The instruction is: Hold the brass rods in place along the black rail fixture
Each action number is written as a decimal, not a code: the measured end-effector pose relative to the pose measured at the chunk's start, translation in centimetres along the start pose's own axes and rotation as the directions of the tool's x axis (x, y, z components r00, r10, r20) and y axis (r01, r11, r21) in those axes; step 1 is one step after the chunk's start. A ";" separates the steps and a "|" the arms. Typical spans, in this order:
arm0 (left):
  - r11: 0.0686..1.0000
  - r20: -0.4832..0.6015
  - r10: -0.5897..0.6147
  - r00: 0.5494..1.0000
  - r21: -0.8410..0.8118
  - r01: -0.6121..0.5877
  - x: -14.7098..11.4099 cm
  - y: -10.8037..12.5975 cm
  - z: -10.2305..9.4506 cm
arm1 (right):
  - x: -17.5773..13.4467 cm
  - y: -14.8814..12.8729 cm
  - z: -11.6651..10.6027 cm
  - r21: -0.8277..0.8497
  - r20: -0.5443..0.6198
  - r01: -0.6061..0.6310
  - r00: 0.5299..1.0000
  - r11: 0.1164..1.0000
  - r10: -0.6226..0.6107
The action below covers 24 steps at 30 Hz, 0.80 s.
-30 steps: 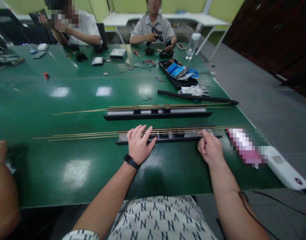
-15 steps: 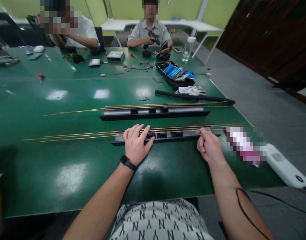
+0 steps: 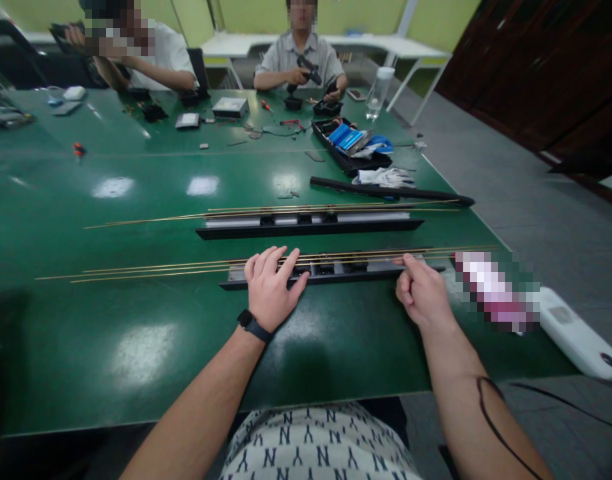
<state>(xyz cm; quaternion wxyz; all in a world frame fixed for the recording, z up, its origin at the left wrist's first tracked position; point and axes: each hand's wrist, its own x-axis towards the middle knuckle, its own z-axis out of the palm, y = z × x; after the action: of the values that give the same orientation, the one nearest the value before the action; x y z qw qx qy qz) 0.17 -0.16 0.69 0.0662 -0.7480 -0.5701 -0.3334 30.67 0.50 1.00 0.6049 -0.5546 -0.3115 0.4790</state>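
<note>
At six o'clock on the green bench (image 3: 136, 193), my left hand (image 3: 272, 288) presses flat and open on the long black rail (image 3: 331, 272); my right hand (image 3: 422, 293) pinches its thin brass rods (image 3: 186, 270).

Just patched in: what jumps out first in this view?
Two long black rails lie across the green table, each with thin brass rods along it. The left hand presses flat on the near rail, while the right hand pinches the near rods toward their right end. The far rail lies untouched behind, and two people work at the far end.
</note>
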 end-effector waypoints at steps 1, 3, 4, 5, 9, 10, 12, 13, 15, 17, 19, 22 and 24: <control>1.000 0.001 0.000 1.000 0.001 0.000 0.0 0.0 0.0 | 0.0 0.0 0.0 0.000 0.000 -0.001 1.000 1.000 0.001; 1.000 0.005 -0.002 1.000 0.002 0.002 0.0 0.1 0.0 | 0.0 0.0 0.0 0.002 0.001 -0.004 1.000 1.000 0.004; 1.000 0.008 -0.003 1.000 0.003 0.003 0.0 0.1 0.0 | 0.0 0.0 0.0 0.002 0.001 -0.006 1.000 1.000 0.006; 1.000 0.011 -0.004 1.000 0.004 0.004 0.0 0.1 0.0 | 0.0 0.0 0.0 0.002 0.001 -0.006 1.000 1.000 0.006; 1.000 0.014 -0.002 1.000 0.009 0.002 0.0 0.1 0.0 | 0.1 0.1 0.0 0.004 -0.007 -0.007 1.000 1.000 0.007; 1.000 0.015 -0.003 1.000 0.009 0.003 0.0 0.1 -0.1 | 0.1 0.1 -0.1 0.005 -0.009 -0.009 1.000 1.000 0.009; 1.000 0.018 -0.006 1.000 0.009 0.005 0.1 0.1 -0.1 | 0.1 0.0 -0.1 0.008 -0.008 -0.013 1.000 1.000 0.013; 1.000 0.018 -0.006 1.000 0.009 0.006 0.1 0.1 -0.1 | 0.0 0.0 0.0 0.009 -0.009 -0.013 1.000 1.000 0.013; 1.000 0.018 -0.006 1.000 0.009 0.005 0.1 0.0 -0.1 | 0.0 0.0 0.0 0.008 -0.011 -0.011 1.000 1.000 0.011; 1.000 0.017 -0.003 1.000 0.009 0.003 0.1 0.0 -0.1 | 0.0 0.0 0.0 0.004 -0.010 -0.008 1.000 1.000 0.008; 1.000 0.015 0.000 1.000 0.008 0.000 0.0 0.0 -0.1 | -0.1 -0.1 0.0 0.001 -0.006 -0.004 1.000 1.000 0.004; 1.000 0.008 0.002 1.000 0.006 -0.002 0.0 0.0 -0.1 | 0.0 -0.1 0.0 0.004 -0.002 0.000 1.000 1.000 0.000; 1.000 0.005 0.004 1.000 0.006 -0.004 0.0 0.0 -0.1 | 0.0 -0.1 0.0 0.007 -0.004 0.000 1.000 1.000 0.000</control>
<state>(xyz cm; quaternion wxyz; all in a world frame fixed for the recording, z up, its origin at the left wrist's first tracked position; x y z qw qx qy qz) 0.16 -0.22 0.75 0.0675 -0.7497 -0.5699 -0.3295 30.65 0.53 1.10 0.6074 -0.5536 -0.3086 0.4790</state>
